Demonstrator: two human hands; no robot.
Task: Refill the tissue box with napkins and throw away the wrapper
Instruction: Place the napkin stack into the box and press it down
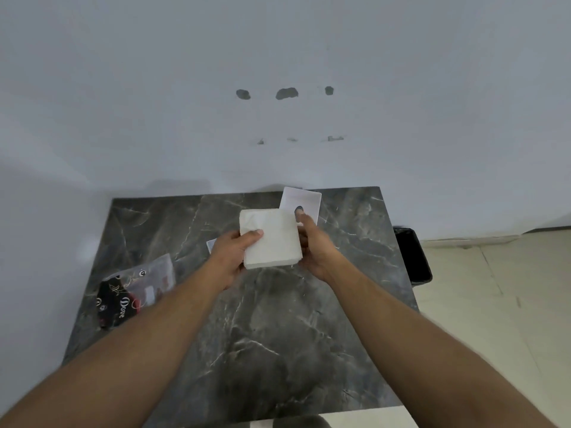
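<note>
Both hands, left hand [230, 253] and right hand [315, 245], hold a square, soft white napkin stack [270, 237] above the veined grey marble table [278, 335], fingers clamped on its sides; the white tissue box [304, 202], oval slot showing, sits just beyond. The glossy, crinkled plastic wrapper [136, 291] lies at near left; a black bin [412, 257] stands right of the table.

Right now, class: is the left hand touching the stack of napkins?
Touching. The head view shows the left hand gripping the napkin stack's left edge, thumb pressed on top.
</note>
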